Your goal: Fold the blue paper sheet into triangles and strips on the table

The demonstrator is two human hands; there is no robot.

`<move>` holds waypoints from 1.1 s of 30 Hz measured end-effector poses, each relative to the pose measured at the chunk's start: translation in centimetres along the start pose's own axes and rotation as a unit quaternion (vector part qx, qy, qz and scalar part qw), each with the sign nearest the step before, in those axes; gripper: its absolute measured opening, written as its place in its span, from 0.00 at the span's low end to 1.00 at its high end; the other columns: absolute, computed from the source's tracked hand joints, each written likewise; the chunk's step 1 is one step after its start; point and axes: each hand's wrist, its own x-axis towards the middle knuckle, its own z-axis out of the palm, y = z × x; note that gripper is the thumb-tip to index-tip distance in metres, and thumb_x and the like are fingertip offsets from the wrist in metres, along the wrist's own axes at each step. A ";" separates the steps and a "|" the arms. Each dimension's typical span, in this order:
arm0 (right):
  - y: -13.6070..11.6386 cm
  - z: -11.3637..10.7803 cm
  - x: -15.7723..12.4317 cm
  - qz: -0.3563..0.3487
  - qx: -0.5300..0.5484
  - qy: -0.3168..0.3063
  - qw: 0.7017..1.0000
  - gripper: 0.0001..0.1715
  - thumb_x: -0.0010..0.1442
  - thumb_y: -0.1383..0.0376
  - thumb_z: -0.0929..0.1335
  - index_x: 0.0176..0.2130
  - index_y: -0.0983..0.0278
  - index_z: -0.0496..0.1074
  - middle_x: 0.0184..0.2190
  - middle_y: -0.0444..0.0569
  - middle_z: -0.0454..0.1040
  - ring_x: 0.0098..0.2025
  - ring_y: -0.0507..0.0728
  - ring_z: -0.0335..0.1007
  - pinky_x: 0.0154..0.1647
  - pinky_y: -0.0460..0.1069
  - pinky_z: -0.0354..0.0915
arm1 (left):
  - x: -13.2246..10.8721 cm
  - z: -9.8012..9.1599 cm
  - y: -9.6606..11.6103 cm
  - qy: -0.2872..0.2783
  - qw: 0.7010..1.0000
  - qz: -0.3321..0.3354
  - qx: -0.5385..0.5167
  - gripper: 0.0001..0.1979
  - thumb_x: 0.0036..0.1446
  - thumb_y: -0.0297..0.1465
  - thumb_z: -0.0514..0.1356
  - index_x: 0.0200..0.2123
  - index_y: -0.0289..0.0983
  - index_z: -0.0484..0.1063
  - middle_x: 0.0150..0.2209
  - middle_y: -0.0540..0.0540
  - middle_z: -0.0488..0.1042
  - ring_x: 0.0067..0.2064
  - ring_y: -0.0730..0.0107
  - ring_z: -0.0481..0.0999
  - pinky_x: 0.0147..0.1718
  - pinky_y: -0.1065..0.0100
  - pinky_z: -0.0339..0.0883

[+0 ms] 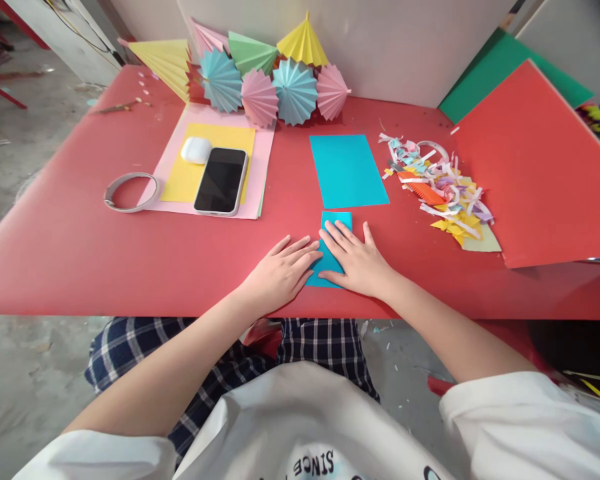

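Note:
A narrow folded sheet of blue paper (337,217) lies near the front edge of the red table, partly covered by both hands. My right hand (356,259) rests flat on it with the fingers spread and the thumb pointing left. Along the paper's left side, my left hand (286,270) lies with fingers stretched out, their tips touching its edge. Just beyond the fold is a flat blue sheet (350,171), which neither hand touches.
Folded paper umbrellas (295,90) stand along the back wall. On the left, a phone (221,181) and a white case (196,150) sit on stacked paper beside a tape ring (131,192). Paper scraps (445,190) and a large red board (540,173) lie right.

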 end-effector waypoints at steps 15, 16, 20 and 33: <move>0.1 0.0 0.0 0.004 0.017 -0.002 1.000 0.45 0.57 0.41 0.51 0.64 0.62 0.40 0.65 0.52 0.40 0.65 0.64 0.34 0.58 0.72 0.31 | 0.4 -0.7 -0.3 0.021 0.999 0.027 -0.020 0.13 0.62 0.33 0.49 0.44 0.36 0.68 0.53 0.43 0.68 0.59 0.61 0.58 0.58 0.55 0.51; 0.1 0.0 0.0 0.006 0.018 -0.002 1.000 0.45 0.57 0.41 0.51 0.64 0.63 0.40 0.65 0.52 0.40 0.65 0.64 0.34 0.58 0.72 0.31 | 0.4 -0.6 -0.3 0.022 0.999 0.027 -0.021 0.13 0.62 0.33 0.49 0.44 0.35 0.68 0.53 0.44 0.68 0.59 0.62 0.59 0.58 0.55 0.51; -0.1 -0.1 0.1 0.012 0.018 -0.004 1.000 0.45 0.57 0.41 0.51 0.64 0.64 0.41 0.65 0.52 0.40 0.65 0.63 0.34 0.58 0.72 0.32 | 0.4 -0.4 -0.3 0.030 0.999 0.027 -0.025 0.12 0.62 0.34 0.49 0.43 0.35 0.69 0.52 0.43 0.68 0.59 0.63 0.60 0.58 0.56 0.50; -0.2 0.0 0.0 0.007 0.003 0.004 1.000 0.45 0.57 0.41 0.51 0.64 0.64 0.41 0.65 0.53 0.41 0.65 0.64 0.34 0.58 0.72 0.32 | 0.4 -0.2 -0.3 0.035 0.998 0.021 -0.046 0.12 0.62 0.33 0.49 0.43 0.36 0.68 0.53 0.43 0.68 0.58 0.63 0.61 0.58 0.55 0.51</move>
